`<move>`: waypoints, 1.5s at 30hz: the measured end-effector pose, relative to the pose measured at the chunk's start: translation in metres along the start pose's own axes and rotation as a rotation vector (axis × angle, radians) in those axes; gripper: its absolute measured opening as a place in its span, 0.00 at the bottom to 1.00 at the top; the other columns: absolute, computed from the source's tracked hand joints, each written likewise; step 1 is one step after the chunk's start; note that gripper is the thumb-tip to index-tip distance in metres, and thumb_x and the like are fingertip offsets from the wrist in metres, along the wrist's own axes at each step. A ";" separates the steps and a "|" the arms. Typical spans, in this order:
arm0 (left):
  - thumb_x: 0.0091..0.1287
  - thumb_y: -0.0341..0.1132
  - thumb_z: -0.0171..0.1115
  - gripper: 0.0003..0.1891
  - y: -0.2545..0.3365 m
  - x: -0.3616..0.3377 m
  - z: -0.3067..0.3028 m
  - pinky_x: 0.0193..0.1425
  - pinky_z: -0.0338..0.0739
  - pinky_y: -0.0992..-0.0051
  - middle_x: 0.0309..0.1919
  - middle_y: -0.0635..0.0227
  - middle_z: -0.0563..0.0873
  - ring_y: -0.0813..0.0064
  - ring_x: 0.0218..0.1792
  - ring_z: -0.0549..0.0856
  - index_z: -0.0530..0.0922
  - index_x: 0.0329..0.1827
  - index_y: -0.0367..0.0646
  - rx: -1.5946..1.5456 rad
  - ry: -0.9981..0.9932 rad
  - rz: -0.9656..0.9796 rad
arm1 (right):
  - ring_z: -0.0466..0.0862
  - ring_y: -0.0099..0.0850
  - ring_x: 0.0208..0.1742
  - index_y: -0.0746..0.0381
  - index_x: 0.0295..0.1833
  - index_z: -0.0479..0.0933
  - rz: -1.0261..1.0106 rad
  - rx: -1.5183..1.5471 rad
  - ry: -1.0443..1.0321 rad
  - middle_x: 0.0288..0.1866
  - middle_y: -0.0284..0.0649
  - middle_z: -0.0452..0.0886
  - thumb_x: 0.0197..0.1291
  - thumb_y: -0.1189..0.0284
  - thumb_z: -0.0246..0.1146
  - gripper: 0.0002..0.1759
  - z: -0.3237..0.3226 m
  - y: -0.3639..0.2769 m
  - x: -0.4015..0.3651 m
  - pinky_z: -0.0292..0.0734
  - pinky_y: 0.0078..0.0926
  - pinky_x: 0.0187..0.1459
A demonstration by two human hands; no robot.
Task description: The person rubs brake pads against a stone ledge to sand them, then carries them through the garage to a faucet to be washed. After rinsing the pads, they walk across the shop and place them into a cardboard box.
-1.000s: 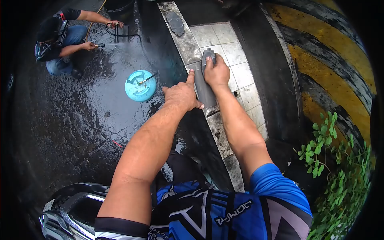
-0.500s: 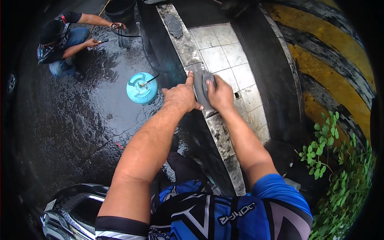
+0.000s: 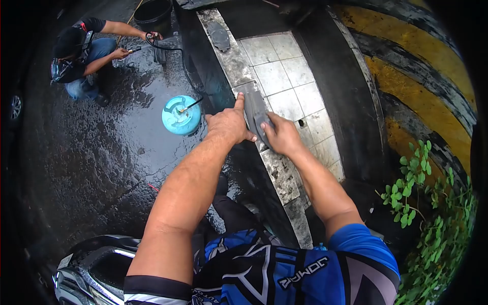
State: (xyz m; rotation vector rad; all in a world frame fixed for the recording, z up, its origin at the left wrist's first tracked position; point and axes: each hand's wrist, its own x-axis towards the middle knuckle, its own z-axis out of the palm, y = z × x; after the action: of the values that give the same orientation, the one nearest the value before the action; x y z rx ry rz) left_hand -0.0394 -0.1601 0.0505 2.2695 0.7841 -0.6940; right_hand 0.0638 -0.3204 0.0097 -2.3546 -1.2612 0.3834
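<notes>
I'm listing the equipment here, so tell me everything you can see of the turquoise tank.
The turquoise tank is round and looks like painted metal, apparently upright, seen from above. A collar with curved cutouts surrounds a brass-coloured fitting, where a black hose joins. It rests on wet, dark ground, left of the ledge; nothing else appears to touch it.

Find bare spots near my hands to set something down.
The white tiles right of the ledge look bare, as does the wet floor left of the blue tank. The ledge is crowded at your left hand, right hand and upper grey pad.
</notes>
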 end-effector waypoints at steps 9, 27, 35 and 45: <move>0.49 0.56 0.80 0.65 0.001 0.001 0.006 0.72 0.63 0.43 0.61 0.56 0.82 0.55 0.64 0.80 0.40 0.83 0.56 -0.012 0.007 0.010 | 0.84 0.55 0.52 0.67 0.58 0.79 0.005 0.050 0.016 0.49 0.61 0.83 0.64 0.61 0.62 0.24 -0.002 -0.003 0.001 0.79 0.44 0.55; 0.49 0.56 0.80 0.65 -0.003 0.003 0.009 0.71 0.63 0.44 0.62 0.56 0.81 0.55 0.65 0.79 0.40 0.83 0.56 -0.046 0.003 0.020 | 0.86 0.53 0.46 0.67 0.57 0.79 0.074 -0.061 0.373 0.45 0.55 0.86 0.64 0.59 0.61 0.25 0.039 0.005 0.047 0.81 0.46 0.49; 0.49 0.55 0.80 0.66 0.002 0.001 0.007 0.71 0.63 0.43 0.64 0.54 0.80 0.55 0.65 0.79 0.39 0.83 0.54 -0.038 0.010 0.021 | 0.71 0.24 0.19 0.63 0.51 0.76 0.558 1.965 0.046 0.21 0.32 0.70 0.73 0.56 0.52 0.20 0.000 0.032 0.092 0.65 0.23 0.18; 0.49 0.54 0.80 0.66 0.005 -0.003 0.006 0.71 0.64 0.45 0.63 0.54 0.81 0.54 0.65 0.79 0.39 0.83 0.54 -0.047 -0.007 -0.021 | 0.71 0.23 0.20 0.66 0.60 0.72 0.446 2.179 -0.196 0.26 0.34 0.73 0.69 0.60 0.53 0.23 -0.015 0.019 0.069 0.65 0.21 0.20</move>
State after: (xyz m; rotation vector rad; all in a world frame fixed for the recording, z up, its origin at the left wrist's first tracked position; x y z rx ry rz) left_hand -0.0402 -0.1684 0.0503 2.2187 0.8137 -0.6862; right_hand 0.1215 -0.2760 0.0107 -0.5436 0.1224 1.2249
